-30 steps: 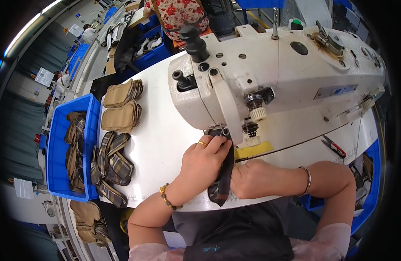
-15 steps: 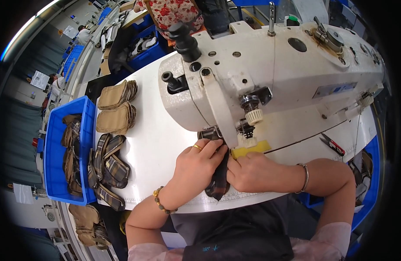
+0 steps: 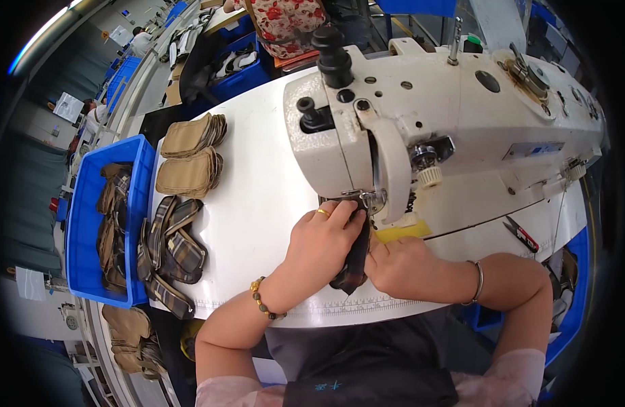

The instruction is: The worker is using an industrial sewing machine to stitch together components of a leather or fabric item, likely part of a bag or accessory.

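A white industrial sewing machine [image 3: 461,136] stands on the white table [image 3: 244,258]. A dark plaid strip of fabric [image 3: 351,266] lies under its presser foot, reaching toward the table's front edge. My left hand [image 3: 319,247] has its fingers on this strip just in front of the foot, pressed together and gripping it. My right hand [image 3: 400,266] is curled closed at the strip's right side, pinching it; its fingertips are partly hidden. A yellow patch [image 3: 414,229] is on the bed beside the foot.
Two stacks of tan pieces [image 3: 189,173] and some plaid pieces [image 3: 177,244] lie at left, beside a blue bin [image 3: 82,224]. Red-handled snips [image 3: 522,237] lie at right, near another blue bin [image 3: 573,319]. A person in floral cloth [image 3: 285,24] is at the back.
The plaid strip has moved farther away from me under the foot, so less of it hangs toward the front edge. Both hands have moved slightly along with it.
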A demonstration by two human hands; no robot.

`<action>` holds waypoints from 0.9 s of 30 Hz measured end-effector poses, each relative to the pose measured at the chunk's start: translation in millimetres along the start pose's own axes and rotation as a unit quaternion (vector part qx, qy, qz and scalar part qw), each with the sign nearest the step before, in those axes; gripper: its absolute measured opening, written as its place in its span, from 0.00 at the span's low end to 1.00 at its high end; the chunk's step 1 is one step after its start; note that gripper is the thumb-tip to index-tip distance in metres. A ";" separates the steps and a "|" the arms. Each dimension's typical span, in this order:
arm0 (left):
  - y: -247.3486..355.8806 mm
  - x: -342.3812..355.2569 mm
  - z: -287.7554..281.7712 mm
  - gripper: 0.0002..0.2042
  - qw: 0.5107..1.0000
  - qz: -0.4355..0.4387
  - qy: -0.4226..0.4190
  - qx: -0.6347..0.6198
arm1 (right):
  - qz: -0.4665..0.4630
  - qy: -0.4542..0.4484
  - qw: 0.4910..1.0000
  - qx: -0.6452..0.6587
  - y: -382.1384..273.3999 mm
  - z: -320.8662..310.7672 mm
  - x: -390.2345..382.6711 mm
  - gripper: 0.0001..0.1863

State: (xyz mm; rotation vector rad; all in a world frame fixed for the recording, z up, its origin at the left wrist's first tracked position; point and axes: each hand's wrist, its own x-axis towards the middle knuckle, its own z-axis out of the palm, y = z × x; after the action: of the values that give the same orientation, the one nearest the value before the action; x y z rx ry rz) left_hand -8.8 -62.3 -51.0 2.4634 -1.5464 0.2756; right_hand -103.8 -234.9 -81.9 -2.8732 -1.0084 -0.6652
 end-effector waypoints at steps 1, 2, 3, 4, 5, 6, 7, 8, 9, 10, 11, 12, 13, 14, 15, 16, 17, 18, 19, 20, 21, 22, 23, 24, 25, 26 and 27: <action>-2.0 2.0 1.6 0.18 1.000 -0.002 0.002 -0.002 | 0.005 0.026 0.999 0.024 2.8 2.2 1.0 0.09; -2.6 3.6 2.1 0.18 1.000 -0.014 -0.001 -0.009 | 0.000 0.026 0.999 0.024 4.7 2.2 2.1 0.09; -4.1 3.9 3.3 0.18 1.000 -0.017 0.001 -0.009 | 0.009 0.025 0.999 0.034 6.3 2.6 3.2 0.09; -5.6 4.1 4.4 0.18 1.000 -0.016 0.005 -0.009 | 0.017 0.025 0.999 0.043 7.8 2.8 3.9 0.09; -6.7 4.2 5.2 0.17 1.000 -0.016 0.009 -0.009 | 0.013 0.025 0.999 0.042 9.0 3.0 3.9 0.09; -7.3 3.7 5.2 0.17 1.000 -0.018 0.011 -0.008 | 0.012 0.012 0.999 0.045 9.0 3.1 3.6 0.09; -8.0 3.6 4.8 0.17 1.000 -0.016 0.016 -0.013 | 0.010 -0.001 0.999 0.048 9.1 2.7 3.1 0.10; -8.7 3.6 4.4 0.17 1.000 -0.013 0.021 -0.017 | 0.005 -0.001 0.999 0.046 8.5 1.2 2.3 0.10; -9.8 3.3 4.4 0.17 0.999 -0.016 0.026 -0.012 | 0.014 -0.030 0.999 0.039 7.7 -0.8 2.2 0.13; -10.4 2.4 5.1 0.17 0.999 -0.009 0.030 -0.014 | 0.022 -0.059 0.997 0.031 6.8 -2.5 2.2 0.16; -10.3 1.0 3.9 0.17 0.999 -0.002 0.034 -0.015 | 0.014 -0.055 0.998 0.027 5.6 -3.6 1.9 0.16; -8.0 0.5 1.2 0.17 1.000 -0.007 0.011 -0.019 | 0.019 -0.053 0.998 0.029 6.0 -3.5 0.3 0.16; -5.9 -1.5 0.6 0.17 1.000 -0.009 0.021 -0.012 | 0.023 -0.050 0.998 0.032 6.6 -3.5 -0.4 0.16; -3.7 -4.2 0.6 0.18 0.999 -0.004 0.028 -0.039 | 0.019 -0.027 0.999 0.033 7.8 -3.8 0.3 0.13; -1.6 -7.3 -1.3 0.19 0.997 0.001 0.036 -0.064 | 0.009 -0.022 0.999 0.025 8.2 -5.2 0.2 0.13; 2.7 -9.6 -11.9 0.19 0.996 -0.008 0.001 -0.093 | 0.004 -0.029 0.999 0.025 9.0 -5.6 -0.9 0.12; 7.6 -11.0 -17.2 0.19 0.996 -0.008 0.012 -0.088 | -0.001 -0.036 0.999 0.025 9.8 -6.3 -1.1 0.10; 12.2 -14.9 -23.0 0.19 0.994 -0.010 0.002 -0.113 | -0.002 -0.050 0.998 0.032 9.0 -10.3 1.5 0.11; 15.3 -18.3 -27.3 0.20 0.990 -0.011 -0.008 -0.138 | -0.012 -0.046 0.999 0.025 8.9 -11.0 2.6 0.11; 16.4 -20.8 -30.3 0.24 0.990 -0.003 -0.026 -0.138 | -0.003 -0.054 0.998 0.038 9.3 -11.2 2.4 0.10; 17.5 -23.3 -30.8 0.24 0.991 -0.007 -0.016 -0.134 | 0.007 -0.064 0.997 0.051 9.1 -12.0 2.1 0.09; 19.1 -25.1 -30.3 0.27 0.990 -0.014 -0.049 -0.132 | 0.010 -0.053 0.997 0.050 8.4 -11.7 2.8 0.08; 19.6 -25.6 -30.1 0.29 0.988 -0.021 -0.083 -0.131 | 0.000 -0.052 0.998 0.046 8.8 -10.8 3.3 0.08; 19.4 -24.5 -29.9 0.31 0.986 -0.026 -0.104 -0.129 | 0.008 -0.050 0.997 0.051 9.6 -10.8 2.8 0.09; 20.1 -24.7 -29.0 0.31 0.987 -0.033 -0.096 -0.128 | 0.016 -0.049 0.997 0.057 10.3 -10.6 2.3 0.10; 21.5 -25.7 -27.3 0.30 0.985 -0.043 -0.094 -0.138 | 0.006 -0.050 0.997 0.055 10.8 -9.9 1.6 0.10; 21.8 -25.9 -26.7 0.29 0.984 -0.052 -0.091 -0.147 | 0.012 -0.047 0.997 0.054 12.1 -8.8 2.4 0.11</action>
State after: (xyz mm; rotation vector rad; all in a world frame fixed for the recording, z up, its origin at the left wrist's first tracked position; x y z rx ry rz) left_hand -40.7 -41.6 -30.6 2.3756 -1.3996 -0.1879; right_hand -98.2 -244.5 -71.6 -2.8401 -0.9871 -0.4614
